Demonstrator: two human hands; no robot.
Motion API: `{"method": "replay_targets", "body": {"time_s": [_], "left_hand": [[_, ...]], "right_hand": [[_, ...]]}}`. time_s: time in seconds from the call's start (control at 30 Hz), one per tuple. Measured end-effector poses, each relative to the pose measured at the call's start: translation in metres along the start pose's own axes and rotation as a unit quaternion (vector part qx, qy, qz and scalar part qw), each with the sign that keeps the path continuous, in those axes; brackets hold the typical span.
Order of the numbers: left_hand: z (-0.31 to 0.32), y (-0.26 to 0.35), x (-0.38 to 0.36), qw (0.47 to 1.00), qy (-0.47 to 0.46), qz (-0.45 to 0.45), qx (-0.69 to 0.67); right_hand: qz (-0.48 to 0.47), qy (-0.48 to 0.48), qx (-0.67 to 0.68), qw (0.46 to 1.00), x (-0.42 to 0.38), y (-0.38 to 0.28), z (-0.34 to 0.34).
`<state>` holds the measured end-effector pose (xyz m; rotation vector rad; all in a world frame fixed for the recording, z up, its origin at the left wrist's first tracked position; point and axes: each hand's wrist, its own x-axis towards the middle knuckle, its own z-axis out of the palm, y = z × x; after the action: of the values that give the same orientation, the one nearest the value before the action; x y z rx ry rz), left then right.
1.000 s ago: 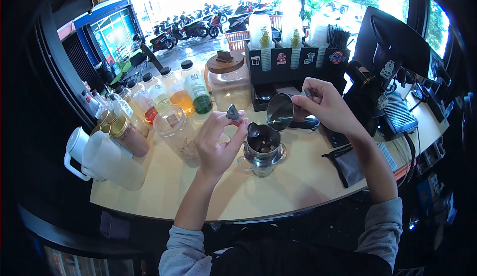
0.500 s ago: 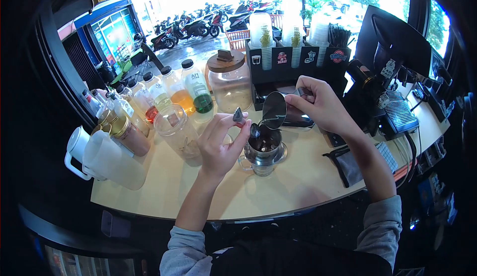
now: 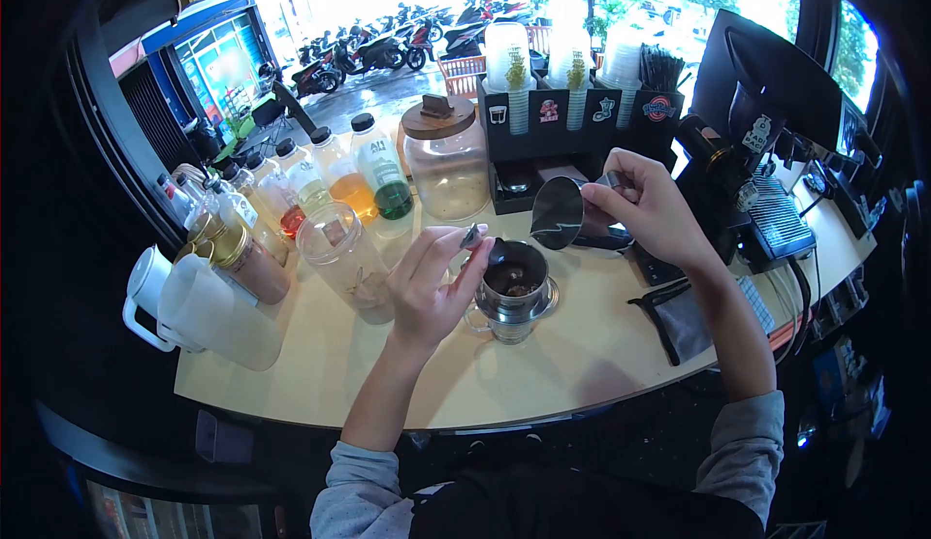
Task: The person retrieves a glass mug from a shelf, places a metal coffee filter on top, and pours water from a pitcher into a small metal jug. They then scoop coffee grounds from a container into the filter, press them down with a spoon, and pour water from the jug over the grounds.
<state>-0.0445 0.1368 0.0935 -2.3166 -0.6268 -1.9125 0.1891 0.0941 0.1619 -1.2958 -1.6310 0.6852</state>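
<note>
A metal drip filter (image 3: pixel 517 292) with dark contents sits on a glass mug (image 3: pixel 510 330) on the light wooden counter (image 3: pixel 436 384). My left hand (image 3: pixel 433 282) pinches the handle of a small spoon (image 3: pixel 495 251) just left of the filter's rim, with the spoon's bowl at the rim. To the upper right of the filter, my right hand (image 3: pixel 650 205) grips a dark metal pitcher (image 3: pixel 559 214) by its handle, its spout side turned towards the filter and apart from it. Beside my left hand stands a clear open plastic jar (image 3: pixel 344 258).
Syrup bottles (image 3: pixel 380 169) and a wood-lidded glass jar (image 3: pixel 448 166) stand behind. Pitchers (image 3: pixel 221 311) are at the left. A black cup holder (image 3: pixel 582 120) stands at the back. A dark cloth (image 3: pixel 674 321) and an espresso machine (image 3: pixel 776 214) are at the right.
My right hand and the pitcher have moved right, away from above the filter. My left hand has shifted slightly, and the spoon sits a little closer to the filter's left rim.
</note>
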Motion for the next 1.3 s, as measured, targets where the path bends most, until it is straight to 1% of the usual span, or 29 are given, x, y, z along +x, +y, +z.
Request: {"method": "replay_targets", "body": {"time_s": [0.17,0.23,0.27,0.3,0.33,0.37,0.43,0.47,0.5,0.57,0.63,0.67,0.77,0.8,0.93,1.0,1.03,1.07,1.1,1.13,1.17,1.23,1.27,1.3], "left_hand": [[-0.002,-0.007,-0.006,1.0,-0.005,0.008,-0.004],[-0.003,-0.009,-0.008,1.0,-0.004,0.008,-0.012],[-0.005,-0.01,-0.009,1.0,-0.004,0.008,-0.011],[-0.005,-0.01,-0.01,1.0,-0.003,0.007,-0.013],[-0.006,-0.01,-0.01,1.0,-0.002,0.007,-0.016],[-0.007,-0.01,-0.011,1.0,-0.001,0.007,-0.014],[-0.008,-0.01,-0.012,0.999,-0.011,0.004,-0.03],[-0.008,-0.009,-0.013,0.999,-0.011,0.004,-0.03],[-0.008,-0.009,-0.013,0.999,-0.02,0.001,-0.035],[-0.009,-0.007,-0.015,0.999,-0.026,0.0,-0.039],[-0.009,-0.005,-0.016,0.999,-0.034,-0.002,-0.038],[-0.008,-0.006,-0.016,0.999,-0.032,0.0,-0.036],[-0.007,-0.007,-0.018,0.999,-0.036,0.007,-0.031],[-0.006,-0.007,-0.018,0.999,-0.041,0.006,-0.032],[-0.006,-0.007,-0.019,0.998,-0.057,0.007,-0.025],[-0.006,-0.007,-0.018,0.997,-0.068,0.007,-0.031],[-0.005,-0.006,-0.017,0.996,-0.078,0.008,-0.035],[-0.005,-0.005,-0.017,0.996,-0.078,0.008,-0.036],[-0.004,-0.003,-0.016,0.995,-0.097,0.01,-0.037],[-0.003,-0.001,-0.015,0.993,-0.114,0.011,-0.038],[0.001,0.002,-0.011,0.993,-0.113,0.012,-0.041],[0.005,0.008,-0.006,0.984,-0.165,0.062,-0.04],[0.006,0.009,-0.008,0.98,-0.184,0.066,-0.039],[0.008,0.008,-0.01,0.98,-0.185,0.066,-0.041]], "right_hand": [[-0.016,0.008,0.038,0.999,-0.002,0.024,-0.009],[-0.018,0.047,0.1,0.994,-0.003,0.037,-0.009],[-0.018,0.046,0.101,0.994,-0.004,0.046,-0.009],[0.002,0.062,0.133,0.989,-0.005,0.056,-0.009],[0.021,0.078,0.165,0.983,-0.006,0.069,-0.008],[0.021,0.077,0.165,0.983,-0.006,0.088,-0.007],[0.064,0.124,0.195,0.971,-0.004,0.137,-0.003],[0.069,0.137,0.23,0.961,-0.006,0.156,0.001],[0.068,0.136,0.23,0.961,-0.007,0.17,0.006],[0.076,0.165,0.276,0.944,-0.01,0.193,0.015],[0.068,0.185,0.283,0.938,-0.013,0.21,0.023],[0.079,0.195,0.288,0.934,-0.014,0.213,0.029],[0.085,0.2,0.321,0.922,-0.017,0.224,0.037],[0.071,0.187,0.339,0.919,-0.017,0.229,0.038],[0.09,0.179,0.326,0.924,-0.021,0.239,0.036],[0.104,0.131,0.143,0.975,-0.02,0.24,0.027],[0.105,0.132,0.143,0.975,-0.02,0.241,0.024],[0.064,0.166,0.03,0.984,-0.021,0.214,0.023],[0.022,0.197,-0.084,0.977,-0.022,0.181,0.024],[-0.071,0.143,-0.046,0.986,-0.025,0.128,0.027],[-0.163,0.086,-0.008,0.983,-0.029,0.075,0.031],[-0.234,-0.021,-0.005,0.972,-0.042,0.025,0.037],[-0.231,-0.02,-0.006,0.973,-0.042,0.016,0.044],[-0.304,-0.033,-0.049,0.951,-0.041,0.009,0.052]]}}
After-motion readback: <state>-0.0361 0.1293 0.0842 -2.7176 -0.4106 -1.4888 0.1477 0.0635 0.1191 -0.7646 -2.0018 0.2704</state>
